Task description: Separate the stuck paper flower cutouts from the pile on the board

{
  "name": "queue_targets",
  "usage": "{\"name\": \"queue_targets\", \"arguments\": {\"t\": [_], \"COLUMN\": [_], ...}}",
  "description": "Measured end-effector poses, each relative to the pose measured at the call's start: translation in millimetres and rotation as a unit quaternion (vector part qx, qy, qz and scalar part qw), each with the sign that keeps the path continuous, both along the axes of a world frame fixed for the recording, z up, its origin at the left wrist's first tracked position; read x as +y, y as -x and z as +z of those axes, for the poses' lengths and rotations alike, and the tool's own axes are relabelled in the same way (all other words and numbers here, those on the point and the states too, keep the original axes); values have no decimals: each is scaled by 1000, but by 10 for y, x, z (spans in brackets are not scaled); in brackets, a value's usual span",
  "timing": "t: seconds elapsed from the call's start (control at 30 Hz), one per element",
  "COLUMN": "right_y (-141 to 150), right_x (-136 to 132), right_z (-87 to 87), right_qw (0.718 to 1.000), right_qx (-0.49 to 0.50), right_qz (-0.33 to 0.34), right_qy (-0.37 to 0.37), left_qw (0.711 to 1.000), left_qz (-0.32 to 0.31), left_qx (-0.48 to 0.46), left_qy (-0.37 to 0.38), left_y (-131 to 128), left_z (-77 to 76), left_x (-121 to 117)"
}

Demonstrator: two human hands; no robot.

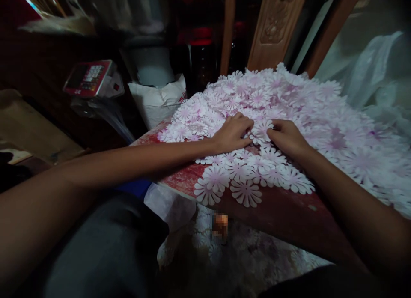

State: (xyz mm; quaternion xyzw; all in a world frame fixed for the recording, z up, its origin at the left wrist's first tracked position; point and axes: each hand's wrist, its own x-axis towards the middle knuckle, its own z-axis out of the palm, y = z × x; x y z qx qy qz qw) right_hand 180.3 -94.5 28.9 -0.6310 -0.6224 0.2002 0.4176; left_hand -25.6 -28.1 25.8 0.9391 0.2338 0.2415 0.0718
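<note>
White paper-like flower cutouts [272, 92] with pale purple centres form a large heap on a worn red tabletop [180, 174]. Between thumb and fingers, my right hand [287, 137] pinches the edge of one flower cutout [260, 132], raised slightly above the others. My left hand [234, 133] rests at the heap's near edge, its fingers curled and the thumb beside that same cutout. What lies under its fingers is hidden. Nearer to me, a smaller overlapping group of flowers [239, 169] is spread out, with a flat flower [246, 193] at the table's front edge.
To the left are a red weighing scale [93, 79] and a white sack [157, 102]. A carved wooden chair back [276, 19] rises behind the heap. Below the table edge lie more flowers [205, 229] and a whitish plastic bag [170, 206]. Translucent plastic [379, 71] hangs at right.
</note>
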Motion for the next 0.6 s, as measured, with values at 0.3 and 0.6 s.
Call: {"name": "queue_targets", "arguments": {"t": [0.3,0.6], "right_y": [14,-10], "right_x": [7,30], "right_z": [21,-44], "right_qw": [1000,999], "right_qx": [4,48], "right_qz": [9,5], "right_qy": [2,8], "left_qw": [1000,1000], "left_qz": [-2,11], "left_qx": [26,0], "left_qy": [14,12], "left_y": [29,15], "left_z": [69,33], "left_x": [-45,-30]}}
